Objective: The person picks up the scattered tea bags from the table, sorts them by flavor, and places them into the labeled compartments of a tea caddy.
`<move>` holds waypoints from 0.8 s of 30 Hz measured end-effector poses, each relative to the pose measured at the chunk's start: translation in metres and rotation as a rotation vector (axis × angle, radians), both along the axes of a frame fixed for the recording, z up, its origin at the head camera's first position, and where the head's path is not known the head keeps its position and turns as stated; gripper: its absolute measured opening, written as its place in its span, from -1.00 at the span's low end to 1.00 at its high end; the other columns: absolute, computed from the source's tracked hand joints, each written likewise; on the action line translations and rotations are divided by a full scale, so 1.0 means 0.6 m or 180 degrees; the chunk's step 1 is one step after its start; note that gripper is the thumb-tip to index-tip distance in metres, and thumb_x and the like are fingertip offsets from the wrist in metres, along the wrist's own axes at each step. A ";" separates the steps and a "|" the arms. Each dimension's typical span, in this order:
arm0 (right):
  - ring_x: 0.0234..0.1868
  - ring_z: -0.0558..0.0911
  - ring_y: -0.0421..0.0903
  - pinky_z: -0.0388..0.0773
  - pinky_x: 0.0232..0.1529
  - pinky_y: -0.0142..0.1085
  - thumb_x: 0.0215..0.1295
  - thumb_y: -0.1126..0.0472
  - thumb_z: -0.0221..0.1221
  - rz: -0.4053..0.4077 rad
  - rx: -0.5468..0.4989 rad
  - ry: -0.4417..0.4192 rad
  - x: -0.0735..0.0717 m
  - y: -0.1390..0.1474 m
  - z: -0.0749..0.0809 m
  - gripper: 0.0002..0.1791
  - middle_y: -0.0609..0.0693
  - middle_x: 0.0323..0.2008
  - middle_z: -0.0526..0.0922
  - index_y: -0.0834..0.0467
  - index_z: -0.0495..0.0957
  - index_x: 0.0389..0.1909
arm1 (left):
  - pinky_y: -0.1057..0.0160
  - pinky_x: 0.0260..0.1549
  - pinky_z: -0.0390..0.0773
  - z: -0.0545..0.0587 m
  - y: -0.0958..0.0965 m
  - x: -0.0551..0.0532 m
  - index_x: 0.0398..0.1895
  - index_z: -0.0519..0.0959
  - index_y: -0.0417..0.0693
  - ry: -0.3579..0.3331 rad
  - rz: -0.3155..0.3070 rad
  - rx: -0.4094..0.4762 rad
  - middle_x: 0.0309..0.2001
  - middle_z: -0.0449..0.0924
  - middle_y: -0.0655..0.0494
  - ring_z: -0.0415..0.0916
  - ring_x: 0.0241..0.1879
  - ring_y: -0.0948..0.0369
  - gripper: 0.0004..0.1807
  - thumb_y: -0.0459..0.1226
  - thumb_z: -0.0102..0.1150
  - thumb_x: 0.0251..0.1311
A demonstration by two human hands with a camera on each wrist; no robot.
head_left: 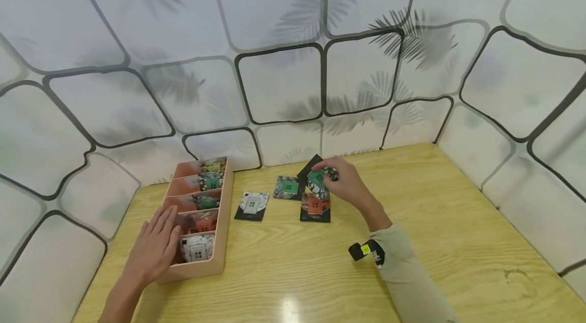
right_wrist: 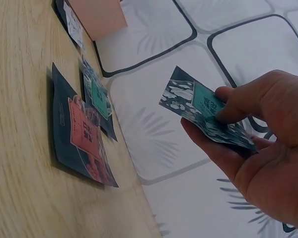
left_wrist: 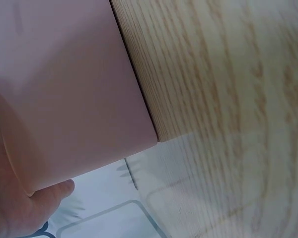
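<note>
My right hand (head_left: 346,183) pinches a dark floral sachet with a green label (right_wrist: 203,103) between thumb and fingers, raised off the table. Below it lies a sachet with a red label (head_left: 315,206). Beside that is another green-labelled sachet (head_left: 288,187), and farther left a white floral one (head_left: 252,205). A black piece (head_left: 309,167) shows behind the held sachet; whether it is a separate packet I cannot tell. On the left, my left hand (head_left: 153,246) rests with extended fingers over the outer edge of a pink divided box (head_left: 221,231), whose side wall fills much of the left wrist view.
Several compartments of the box hold sachets: yellow (head_left: 213,164), dark floral, green (head_left: 207,202), red (head_left: 201,221) and white (head_left: 198,248). The wooden table (head_left: 293,267) meets a patterned wall covering (head_left: 284,84) at the back and sides. A black strap camera sits on my right wrist.
</note>
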State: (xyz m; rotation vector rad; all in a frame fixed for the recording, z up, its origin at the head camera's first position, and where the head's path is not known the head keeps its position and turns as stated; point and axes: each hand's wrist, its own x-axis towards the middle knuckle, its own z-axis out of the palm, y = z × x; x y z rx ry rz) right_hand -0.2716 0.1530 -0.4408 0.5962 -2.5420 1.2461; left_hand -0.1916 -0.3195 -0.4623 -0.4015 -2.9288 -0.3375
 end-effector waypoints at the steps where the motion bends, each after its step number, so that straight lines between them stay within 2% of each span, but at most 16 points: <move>1: 0.07 0.59 0.06 0.42 -0.18 -0.09 0.35 0.45 0.11 0.0014 0.0000 -0.0017 0.000 -0.003 -0.001 -0.63 0.08 0.12 0.65 0.10 0.72 0.05 | -0.43 0.37 0.01 0.000 0.000 0.000 0.56 0.10 -0.42 0.0007 -0.0002 -0.0006 0.51 0.11 -0.42 -0.08 0.54 -0.30 -0.37 -0.15 -0.30 0.65; 2: 0.10 0.59 0.05 0.42 -0.17 -0.10 0.35 0.46 0.11 0.0027 0.0001 -0.0036 0.001 -0.005 -0.002 -0.62 0.08 0.14 0.65 0.10 0.72 0.07 | -0.43 0.37 0.01 0.001 0.000 0.000 0.56 0.10 -0.43 0.0012 -0.0001 -0.0010 0.51 0.11 -0.42 -0.07 0.54 -0.31 -0.37 -0.15 -0.30 0.65; 4: 0.02 0.60 0.02 0.43 -0.26 -0.14 0.36 0.46 0.10 0.0043 -0.0024 -0.0111 0.002 -0.010 -0.005 -0.59 0.09 0.19 0.63 0.10 0.70 0.11 | -0.43 0.37 0.02 0.001 0.001 0.000 0.56 0.10 -0.43 0.0005 0.0001 -0.0022 0.52 0.11 -0.42 -0.07 0.54 -0.31 -0.37 -0.15 -0.30 0.65; 6: -0.26 0.58 -0.03 0.40 -0.41 -0.20 0.37 0.46 0.08 0.0061 -0.0077 -0.0192 0.002 -0.014 -0.007 -0.58 0.11 0.21 0.62 0.10 0.69 0.13 | -0.43 0.36 0.02 0.002 0.001 0.001 0.56 0.10 -0.42 -0.0015 0.0010 -0.0025 0.52 0.10 -0.41 -0.08 0.54 -0.31 -0.37 -0.14 -0.30 0.65; 8: -0.50 0.42 -0.08 0.33 -0.54 -0.25 0.37 0.46 0.07 0.0073 -0.0155 -0.0268 0.001 -0.018 -0.010 -0.58 0.12 0.20 0.62 0.11 0.69 0.13 | -0.43 0.36 0.02 0.003 0.001 0.001 0.57 0.08 -0.41 -0.0056 0.0024 -0.0028 0.53 0.09 -0.40 -0.09 0.55 -0.30 -0.37 -0.14 -0.31 0.66; 9: -0.55 0.34 -0.10 0.28 -0.58 -0.26 0.36 0.46 0.08 0.0070 -0.0197 -0.0288 0.001 -0.020 -0.011 -0.59 0.12 0.19 0.62 0.11 0.70 0.11 | -0.43 0.37 0.01 0.004 0.001 0.001 0.58 0.07 -0.40 -0.0084 0.0027 -0.0030 0.53 0.08 -0.40 -0.11 0.55 -0.30 -0.36 -0.13 -0.32 0.66; 11: -0.60 0.24 -0.13 0.24 -0.59 -0.28 0.34 0.47 0.08 0.0057 -0.0243 -0.0286 0.000 -0.022 -0.013 -0.59 0.11 0.15 0.63 0.10 0.71 0.07 | -0.43 0.37 -0.01 0.004 0.001 0.001 0.59 0.05 -0.39 -0.0129 0.0030 -0.0027 0.54 0.06 -0.40 -0.13 0.56 -0.29 -0.36 -0.13 -0.34 0.67; 15: -0.58 0.22 -0.19 0.23 -0.56 -0.28 0.32 0.48 0.12 0.0052 -0.0311 -0.0235 0.000 -0.025 -0.014 -0.61 0.09 0.10 0.65 0.11 0.73 0.03 | -0.44 0.37 -0.02 0.006 0.000 0.002 0.59 0.05 -0.39 -0.0136 0.0032 -0.0030 0.54 0.06 -0.39 -0.13 0.56 -0.29 -0.36 -0.13 -0.33 0.67; 22: -0.78 0.02 -0.28 0.12 -0.72 -0.36 0.33 0.48 0.08 0.0130 -0.0304 -0.0374 0.003 -0.029 -0.012 -0.56 0.15 0.21 0.63 0.13 0.71 0.13 | -0.42 0.38 -0.01 0.006 0.000 0.003 0.58 0.06 -0.40 -0.0116 0.0042 -0.0019 0.55 0.05 -0.39 -0.13 0.56 -0.28 -0.36 -0.13 -0.33 0.66; 24: -0.78 0.02 -0.27 0.11 -0.73 -0.37 0.33 0.50 0.05 0.0114 -0.0239 -0.0394 0.003 -0.030 -0.013 -0.53 0.17 0.22 0.62 0.14 0.70 0.14 | -0.42 0.39 -0.02 0.007 0.001 0.003 0.58 0.06 -0.41 -0.0108 0.0043 -0.0021 0.55 0.06 -0.39 -0.13 0.56 -0.28 -0.36 -0.13 -0.32 0.66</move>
